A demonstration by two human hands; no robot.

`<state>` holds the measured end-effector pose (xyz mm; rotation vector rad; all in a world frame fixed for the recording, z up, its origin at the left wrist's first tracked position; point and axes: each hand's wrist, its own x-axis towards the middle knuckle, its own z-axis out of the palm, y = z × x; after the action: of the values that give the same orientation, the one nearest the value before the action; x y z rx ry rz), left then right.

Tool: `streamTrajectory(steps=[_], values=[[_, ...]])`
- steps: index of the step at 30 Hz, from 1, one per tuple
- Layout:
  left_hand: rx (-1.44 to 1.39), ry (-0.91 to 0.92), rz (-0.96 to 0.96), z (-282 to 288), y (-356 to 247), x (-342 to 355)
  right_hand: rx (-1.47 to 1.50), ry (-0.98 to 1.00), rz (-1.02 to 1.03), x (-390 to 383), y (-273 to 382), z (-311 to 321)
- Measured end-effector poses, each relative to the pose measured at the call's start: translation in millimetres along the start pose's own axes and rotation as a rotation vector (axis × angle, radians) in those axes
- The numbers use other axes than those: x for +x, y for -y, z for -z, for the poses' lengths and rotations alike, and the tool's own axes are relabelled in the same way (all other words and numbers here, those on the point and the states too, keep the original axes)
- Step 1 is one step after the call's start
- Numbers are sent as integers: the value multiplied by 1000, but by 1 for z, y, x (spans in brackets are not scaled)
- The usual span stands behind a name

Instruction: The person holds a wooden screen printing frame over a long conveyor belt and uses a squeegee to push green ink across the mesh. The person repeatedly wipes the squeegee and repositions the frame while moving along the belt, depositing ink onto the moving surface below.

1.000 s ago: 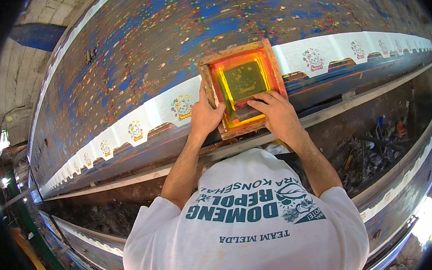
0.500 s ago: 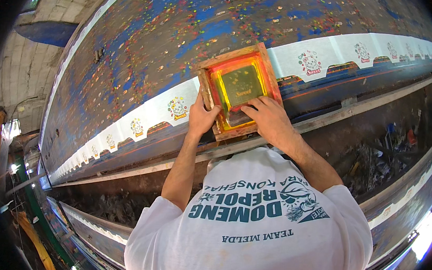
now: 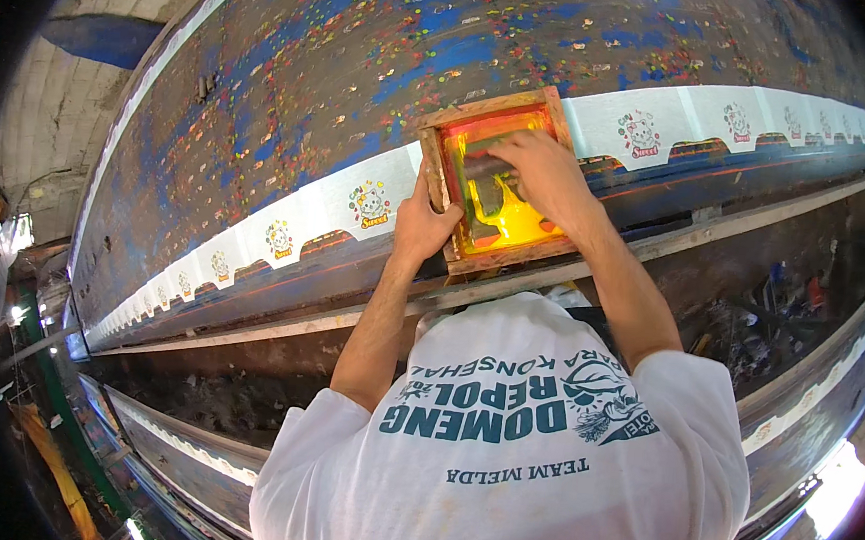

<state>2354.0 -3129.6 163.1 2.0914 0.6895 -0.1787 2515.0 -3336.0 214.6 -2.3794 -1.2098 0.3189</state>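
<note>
Wooden frame (image 3: 489,107) firm in left hand (image 3: 425,226), yellow ink (image 3: 512,223) inside, right hand (image 3: 549,175), grip unclear.

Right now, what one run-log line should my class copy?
Left hand: gripping wooden frame, left side | Right hand: inside frame, far half | Yellow ink: near half | White strip: prints beside frame

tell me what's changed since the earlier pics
The right hand moved from the near part of the wooden frame toward its far side; yellow ink now covers more of the near part. The left hand stayed on the frame's left side.
</note>
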Motion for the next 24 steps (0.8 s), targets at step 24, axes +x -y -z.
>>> streamTrajectory(steps=[24], values=[[46, 40, -52, 4, -2, 1, 65, 16, -53, -24, 12, 5]])
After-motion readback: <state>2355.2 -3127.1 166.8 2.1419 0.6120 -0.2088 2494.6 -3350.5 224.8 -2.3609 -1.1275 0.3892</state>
